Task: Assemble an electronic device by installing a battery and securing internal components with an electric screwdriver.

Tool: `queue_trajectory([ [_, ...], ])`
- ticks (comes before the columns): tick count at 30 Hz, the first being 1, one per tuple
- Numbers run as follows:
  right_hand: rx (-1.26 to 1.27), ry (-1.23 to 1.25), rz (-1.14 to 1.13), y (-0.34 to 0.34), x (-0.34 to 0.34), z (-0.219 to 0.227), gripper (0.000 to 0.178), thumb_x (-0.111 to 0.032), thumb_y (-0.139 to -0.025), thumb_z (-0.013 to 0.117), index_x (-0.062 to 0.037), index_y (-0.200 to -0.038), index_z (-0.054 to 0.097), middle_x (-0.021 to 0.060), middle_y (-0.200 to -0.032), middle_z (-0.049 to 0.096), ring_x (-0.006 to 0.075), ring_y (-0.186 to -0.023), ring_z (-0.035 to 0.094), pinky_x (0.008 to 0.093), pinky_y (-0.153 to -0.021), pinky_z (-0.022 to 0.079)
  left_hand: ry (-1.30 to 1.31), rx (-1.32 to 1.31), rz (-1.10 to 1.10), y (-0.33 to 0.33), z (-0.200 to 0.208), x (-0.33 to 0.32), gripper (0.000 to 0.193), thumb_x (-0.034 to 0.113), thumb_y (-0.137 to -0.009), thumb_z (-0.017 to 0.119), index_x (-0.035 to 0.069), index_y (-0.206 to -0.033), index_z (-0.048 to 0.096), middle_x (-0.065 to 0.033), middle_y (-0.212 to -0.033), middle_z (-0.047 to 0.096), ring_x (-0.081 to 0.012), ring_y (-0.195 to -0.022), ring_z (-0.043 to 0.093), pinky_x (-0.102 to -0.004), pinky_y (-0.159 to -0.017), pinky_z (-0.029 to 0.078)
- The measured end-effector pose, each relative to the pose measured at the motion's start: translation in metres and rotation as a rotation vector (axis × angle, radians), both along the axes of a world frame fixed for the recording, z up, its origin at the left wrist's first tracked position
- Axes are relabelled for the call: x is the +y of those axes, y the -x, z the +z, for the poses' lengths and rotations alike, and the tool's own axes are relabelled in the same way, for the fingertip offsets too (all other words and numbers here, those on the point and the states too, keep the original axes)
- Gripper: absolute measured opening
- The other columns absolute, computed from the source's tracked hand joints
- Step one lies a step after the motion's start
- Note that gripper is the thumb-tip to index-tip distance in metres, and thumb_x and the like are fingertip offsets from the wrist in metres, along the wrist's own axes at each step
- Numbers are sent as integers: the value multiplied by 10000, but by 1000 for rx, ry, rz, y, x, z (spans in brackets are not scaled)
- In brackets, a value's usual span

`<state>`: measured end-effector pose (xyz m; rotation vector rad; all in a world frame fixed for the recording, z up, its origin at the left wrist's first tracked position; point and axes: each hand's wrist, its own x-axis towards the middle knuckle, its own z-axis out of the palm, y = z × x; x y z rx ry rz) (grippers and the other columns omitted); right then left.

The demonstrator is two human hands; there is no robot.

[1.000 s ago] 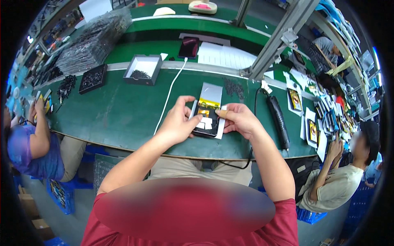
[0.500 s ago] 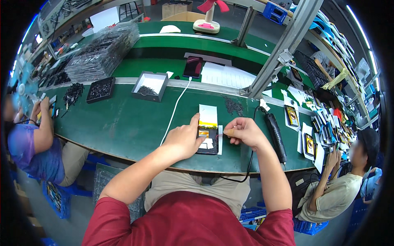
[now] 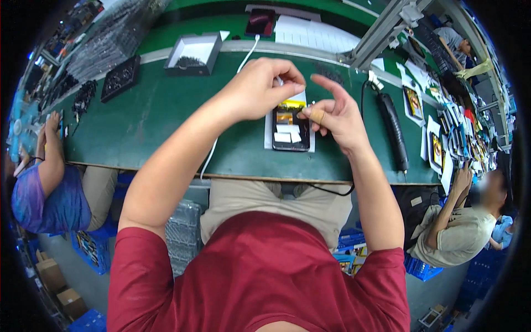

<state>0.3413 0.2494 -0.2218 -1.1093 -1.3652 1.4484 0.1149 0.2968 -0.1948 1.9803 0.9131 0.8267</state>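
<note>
An opened phone (image 3: 291, 141) lies on a white sheet (image 3: 269, 133), with white patches on its lower half and a yellow strip (image 3: 293, 103) across its upper part. Over the phone's top end is my left hand (image 3: 257, 91), its thumb and index tip pinched together; a small white bit shows among its fingers, too little to name. My right hand (image 3: 337, 113) is by the phone's right edge, index finger stretched out, thumb bent against the other fingers. A tan wrap covers that thumb. Whatever lies between those fingertips is too small to make out.
A black tool with a cord (image 3: 394, 133) lies to the right. Behind stand a grey box of small dark parts (image 3: 191, 55) and a black tray (image 3: 120, 80). A white cable (image 3: 212, 152) crosses the bench to a dark phone (image 3: 260, 23). Co-workers sit on both sides.
My left hand has lifted off the phone's left edge and moved up to its top end, now pinching. My right hand's index finger has stretched out. The whole view has shifted.
</note>
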Motion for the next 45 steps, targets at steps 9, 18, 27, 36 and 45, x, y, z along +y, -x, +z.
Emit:
queue_trajectory([
  [9, -49, -18, 69, 1, -10, 2, 977, -19, -851, 822, 31, -1605, 203, 108, -834, 739, 100, -649, 659, 202, -559, 485, 85, -41, -257, -5, -17, -2, 173, 163, -976, 707, -6, -1008, 724, -35, -855, 700, -89, -782, 632, -265, -709, 517],
  [18, -83, -20, 44, 1, -13, 11, 861, -14, -857, 814, 34, -1561, 321, 100, -845, 741, 108, -704, 682, 218, -594, 508, 162, -23, -275, -6, -18, 5, 164, 159, -951, 726, 0, -947, 686, -22, -816, 689, -73, -737, 614, -255, -664, 507],
  [27, -190, -204, -117, 0, -16, -9, 236, -39, -895, 790, 18, -1105, 699, 62, -867, 745, 72, -753, 682, 210, -634, 526, 165, -8, -306, -5, -21, 20, 179, 177, -960, 719, -1, -959, 699, -15, -828, 688, -69, -766, 610, -257, -704, 506],
  [36, -611, -570, -162, 6, -15, 0, 114, -59, -892, 765, -11, -991, 737, 56, -851, 748, 90, -690, 669, 235, -600, 514, 244, -116, -309, -1, -38, 27, 185, 175, -971, 714, -10, -984, 716, -10, -854, 685, -71, -784, 606, -250, -717, 500],
  [45, -229, -68, -69, 6, -8, -1, 138, -129, -1013, 675, -10, -1082, 671, 48, -924, 744, 62, -773, 647, 205, -667, 490, -27, -114, -263, 7, -40, 23, 153, 134, -950, 701, -7, -992, 742, -68, -858, 641, -148, -761, 613, -293, -670, 477],
])
